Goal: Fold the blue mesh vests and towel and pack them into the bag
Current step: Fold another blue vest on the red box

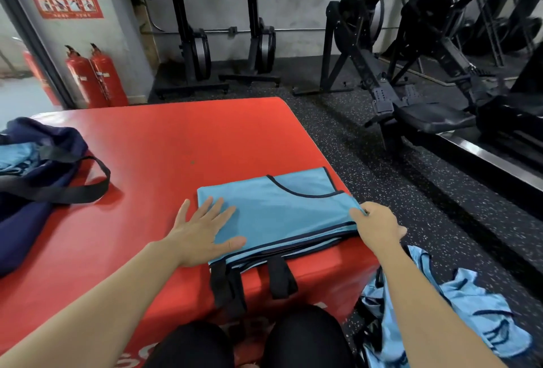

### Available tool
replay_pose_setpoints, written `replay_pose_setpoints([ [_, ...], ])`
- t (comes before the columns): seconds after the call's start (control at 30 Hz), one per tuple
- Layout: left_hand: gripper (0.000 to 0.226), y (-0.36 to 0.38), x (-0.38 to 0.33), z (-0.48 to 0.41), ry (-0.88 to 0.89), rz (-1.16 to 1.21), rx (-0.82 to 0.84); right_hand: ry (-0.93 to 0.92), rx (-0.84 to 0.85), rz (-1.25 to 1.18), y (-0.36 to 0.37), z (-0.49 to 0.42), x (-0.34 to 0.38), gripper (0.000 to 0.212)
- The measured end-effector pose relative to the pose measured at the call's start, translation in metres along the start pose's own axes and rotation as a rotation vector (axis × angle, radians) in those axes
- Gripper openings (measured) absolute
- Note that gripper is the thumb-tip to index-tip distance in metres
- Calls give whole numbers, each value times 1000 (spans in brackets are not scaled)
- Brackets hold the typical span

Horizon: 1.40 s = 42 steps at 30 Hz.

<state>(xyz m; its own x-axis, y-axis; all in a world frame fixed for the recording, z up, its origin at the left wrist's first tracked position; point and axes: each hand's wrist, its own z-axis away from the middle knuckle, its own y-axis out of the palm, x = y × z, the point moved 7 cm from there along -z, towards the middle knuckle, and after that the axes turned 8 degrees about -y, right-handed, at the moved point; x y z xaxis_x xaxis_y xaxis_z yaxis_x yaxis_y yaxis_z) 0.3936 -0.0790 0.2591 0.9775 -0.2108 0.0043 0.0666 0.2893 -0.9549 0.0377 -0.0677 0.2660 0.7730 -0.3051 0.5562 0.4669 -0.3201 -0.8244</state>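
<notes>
A blue mesh vest [282,209] with dark trim lies flat, folded in half, on the near right corner of the red mat [164,138]. My left hand [202,232] presses flat on the vest's left end, fingers spread. My right hand [376,226] pinches the vest's right edge at the mat's corner. A navy bag [32,179] with black straps sits open at the mat's left edge, with light blue fabric [14,159] showing inside. More blue vests [458,309] lie crumpled on the floor to my right.
Black straps [252,282] hang down the mat's front side above my knees. Black rowing machines [411,73] stand on the speckled floor to the right and along the back wall. Two red fire extinguishers [94,76] stand at the back left.
</notes>
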Motion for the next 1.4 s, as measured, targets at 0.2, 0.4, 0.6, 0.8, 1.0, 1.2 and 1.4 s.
replay_pose_setpoints([
  [0.2,125,-3,-8,7,54,67,-215,-16,21,1,-1,-1,1,27],
  [0.4,129,8,-37,8,19,121,-164,-29,39,16,1,-2,4,36],
  [0.6,115,17,-41,10,30,-27,-128,-22,-20,154,-4,1,3,28],
  [0.8,108,18,-41,12,33,-76,-97,-329,-319,419,-25,13,45,30],
  [1.0,118,19,-42,11,30,-66,-72,-449,454,407,66,43,82,85],
  [1.2,127,18,-42,10,31,-63,-38,-432,443,495,49,34,46,110],
  [1.4,117,-8,-38,2,-18,132,-154,-489,405,541,38,36,57,103],
])
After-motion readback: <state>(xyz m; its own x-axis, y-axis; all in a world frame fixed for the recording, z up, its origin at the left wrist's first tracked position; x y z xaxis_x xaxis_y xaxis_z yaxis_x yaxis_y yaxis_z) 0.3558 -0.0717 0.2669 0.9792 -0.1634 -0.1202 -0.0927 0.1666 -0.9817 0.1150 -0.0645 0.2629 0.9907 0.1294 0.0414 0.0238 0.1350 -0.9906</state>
